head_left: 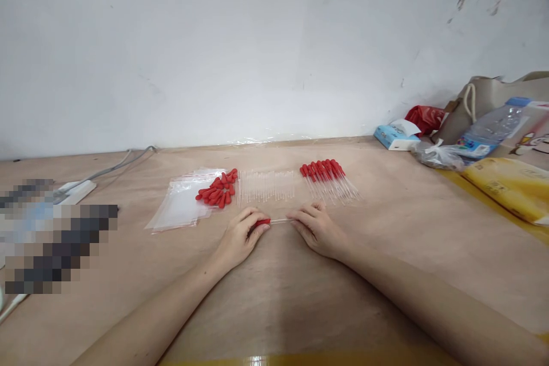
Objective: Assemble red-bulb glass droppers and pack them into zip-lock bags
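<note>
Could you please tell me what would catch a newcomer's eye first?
Probably the loose red bulbs, heaped at the edge of the clear bags, left of centre. To their right, beyond a row of clear tubes, lie red-topped droppers. Nearer, the left hand grips one red bulb and the right hand holds a thin tube in line with it.

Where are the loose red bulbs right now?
In the head view, the loose red bulbs lie left of centre, at the right edge of the plastic bags and just left of the row of clear tubes.
</note>
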The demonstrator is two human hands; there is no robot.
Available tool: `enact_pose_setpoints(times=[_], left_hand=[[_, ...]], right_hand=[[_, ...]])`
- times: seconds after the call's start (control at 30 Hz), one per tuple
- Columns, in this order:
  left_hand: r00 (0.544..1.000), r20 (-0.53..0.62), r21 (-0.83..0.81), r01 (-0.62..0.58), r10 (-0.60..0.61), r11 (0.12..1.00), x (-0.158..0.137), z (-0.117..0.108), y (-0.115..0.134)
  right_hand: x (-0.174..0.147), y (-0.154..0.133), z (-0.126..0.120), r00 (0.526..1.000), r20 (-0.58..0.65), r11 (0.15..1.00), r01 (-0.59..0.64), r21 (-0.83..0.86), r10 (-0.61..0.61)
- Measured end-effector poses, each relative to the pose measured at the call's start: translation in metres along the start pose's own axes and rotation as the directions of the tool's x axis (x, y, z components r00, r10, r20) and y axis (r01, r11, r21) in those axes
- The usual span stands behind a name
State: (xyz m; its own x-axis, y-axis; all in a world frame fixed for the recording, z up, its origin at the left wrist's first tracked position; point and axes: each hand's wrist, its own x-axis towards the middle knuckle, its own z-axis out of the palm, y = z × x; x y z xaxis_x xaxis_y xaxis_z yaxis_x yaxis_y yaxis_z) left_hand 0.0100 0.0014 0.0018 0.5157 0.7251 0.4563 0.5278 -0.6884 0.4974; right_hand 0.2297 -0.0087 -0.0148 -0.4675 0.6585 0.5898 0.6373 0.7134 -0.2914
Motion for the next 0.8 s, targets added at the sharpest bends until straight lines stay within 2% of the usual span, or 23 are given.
enact_pose_setpoints(times=[0.33, 0.6, 0.8], left_hand=[[0.996, 0.085, -0.049, -0.034, 0.038, 0.998, -0.003, -0.001, 0.005], [0.992, 0.107, -0.005, -0.070, 0.070, 0.998, -0.005, 0.002, 0.003], [0.989, 0.124, 0.017, -0.078, 0.075, 0.997, -0.005, 0.001, 0.004]], right_hand=[[0.001, 0.002, -0.003, 0.998, 0.056, 0.997, -0.015, 0.074, 0.011], [0.002, 0.000, -0.007, 0.997, 0.067, 0.994, 0.045, -0.097, -0.038], [0.002, -0.008, -0.005, 0.995, 0.079, 0.992, 0.063, -0.113, -0.055]])
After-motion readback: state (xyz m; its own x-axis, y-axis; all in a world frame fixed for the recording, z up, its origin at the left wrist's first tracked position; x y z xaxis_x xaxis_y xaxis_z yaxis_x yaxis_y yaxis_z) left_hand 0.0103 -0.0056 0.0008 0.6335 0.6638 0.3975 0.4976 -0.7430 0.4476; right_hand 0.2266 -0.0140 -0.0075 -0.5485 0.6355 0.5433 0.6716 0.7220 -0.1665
